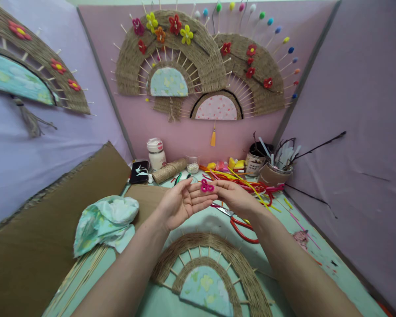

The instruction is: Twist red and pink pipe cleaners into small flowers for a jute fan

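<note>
A small magenta pipe-cleaner flower point(207, 186) with looped petals lies over the fingers of my left hand point(186, 200), which is palm up with its fingers stretched out. From the right, my right hand point(232, 193) pinches the flower's edge between thumb and fingertips. Below both hands, a woven twine fan point(214, 242) with a floral cloth centre point(204, 286) lies on the table. Red-handled scissors point(244, 229) rest under my right hand, partly hidden by my wrist.
Loose yellow and red pipe cleaners point(254, 187) spread behind my right hand. At the back stand a white bottle point(156, 155), a twine roll point(170, 171) and a pot of twigs point(275, 174). Crumpled floral cloth point(107, 222) and cardboard point(53, 237) are at left. Decorated fans point(128, 66) hang behind.
</note>
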### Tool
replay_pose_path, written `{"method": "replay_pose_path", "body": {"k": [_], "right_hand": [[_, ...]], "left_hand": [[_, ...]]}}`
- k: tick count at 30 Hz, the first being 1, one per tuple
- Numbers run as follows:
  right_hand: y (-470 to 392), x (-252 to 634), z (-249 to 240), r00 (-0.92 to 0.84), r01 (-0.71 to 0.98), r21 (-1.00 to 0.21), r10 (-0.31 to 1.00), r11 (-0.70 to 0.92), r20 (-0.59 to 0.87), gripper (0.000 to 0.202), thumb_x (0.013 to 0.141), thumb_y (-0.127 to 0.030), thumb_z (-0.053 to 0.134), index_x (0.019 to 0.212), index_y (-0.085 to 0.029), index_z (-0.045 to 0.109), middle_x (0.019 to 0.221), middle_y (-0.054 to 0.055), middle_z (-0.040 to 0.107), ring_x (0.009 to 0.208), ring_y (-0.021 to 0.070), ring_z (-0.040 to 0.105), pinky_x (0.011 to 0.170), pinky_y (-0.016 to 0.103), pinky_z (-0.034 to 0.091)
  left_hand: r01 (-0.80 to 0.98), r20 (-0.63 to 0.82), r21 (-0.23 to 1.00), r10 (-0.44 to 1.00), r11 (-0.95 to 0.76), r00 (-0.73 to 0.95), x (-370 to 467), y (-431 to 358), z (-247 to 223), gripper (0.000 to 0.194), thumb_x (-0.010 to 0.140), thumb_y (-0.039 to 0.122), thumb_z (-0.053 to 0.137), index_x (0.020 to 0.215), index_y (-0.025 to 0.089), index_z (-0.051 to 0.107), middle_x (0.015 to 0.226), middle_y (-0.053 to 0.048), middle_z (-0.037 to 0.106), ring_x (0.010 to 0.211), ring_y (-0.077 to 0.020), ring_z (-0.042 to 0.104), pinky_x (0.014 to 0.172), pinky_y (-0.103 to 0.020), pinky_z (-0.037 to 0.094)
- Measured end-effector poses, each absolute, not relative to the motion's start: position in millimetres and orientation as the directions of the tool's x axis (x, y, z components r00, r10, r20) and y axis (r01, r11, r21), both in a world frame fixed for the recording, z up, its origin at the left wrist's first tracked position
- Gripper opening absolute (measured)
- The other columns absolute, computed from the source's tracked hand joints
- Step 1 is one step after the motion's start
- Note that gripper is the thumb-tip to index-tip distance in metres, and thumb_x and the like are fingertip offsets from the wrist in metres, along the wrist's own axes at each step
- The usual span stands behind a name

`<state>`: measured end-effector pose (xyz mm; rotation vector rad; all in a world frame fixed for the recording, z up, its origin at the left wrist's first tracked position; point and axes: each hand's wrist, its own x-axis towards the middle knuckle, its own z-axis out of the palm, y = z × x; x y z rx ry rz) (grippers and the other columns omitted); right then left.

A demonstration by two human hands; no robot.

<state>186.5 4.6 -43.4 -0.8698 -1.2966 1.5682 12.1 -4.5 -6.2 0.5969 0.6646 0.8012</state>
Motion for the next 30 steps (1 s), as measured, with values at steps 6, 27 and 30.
{"method": "replay_pose_path", "body": {"k": [6,27,30], "right_hand": [[-0.4,195.2,-28.0,-0.174,0.061,-0.968,0.957,0.245,0.231,0.019,0.080,-0.035,0.059,0.089,-0.019,0.064,0.089,0.002,0.065,0.085,0.0149,0.058,0.083,0.031,0.044],[-14.3,186.6,-17.6,-0.329,0.279,-0.732,0.778,0.621,0.535,0.024,0.082,-0.023,0.059,0.103,-0.026,0.068,0.105,0.006,0.063,0.099,0.0190,0.057,0.087,0.036,0.047],[-13.3,184.6,-19.2,-0.307,0.272,-0.753,0.796,0.599,0.522,0.021,0.082,-0.023,0.059,0.100,-0.025,0.069,0.102,0.006,0.064,0.095,0.0186,0.058,0.080,0.032,0.049]], "left_hand": [[-0.371,-0.217,0.812,0.823,0.451,0.525,12.7,-6.1,-10.2,0.022,0.078,0.005,0.055,0.098,0.008,0.063,0.098,-0.016,0.070,0.092,-0.0196,0.067,0.081,-0.024,0.053],[-0.190,-0.025,0.977,0.938,0.096,0.346,21.0,-4.7,-26.9,0.025,0.068,0.035,0.071,0.081,0.013,0.070,0.070,-0.006,0.068,0.064,-0.0135,0.063,0.061,-0.022,0.048],[-0.186,-0.007,0.979,0.936,0.077,0.351,21.5,-4.0,-29.6,0.023,0.069,0.034,0.070,0.078,0.013,0.069,0.069,-0.006,0.068,0.062,-0.0133,0.062,0.061,-0.023,0.047]]}}
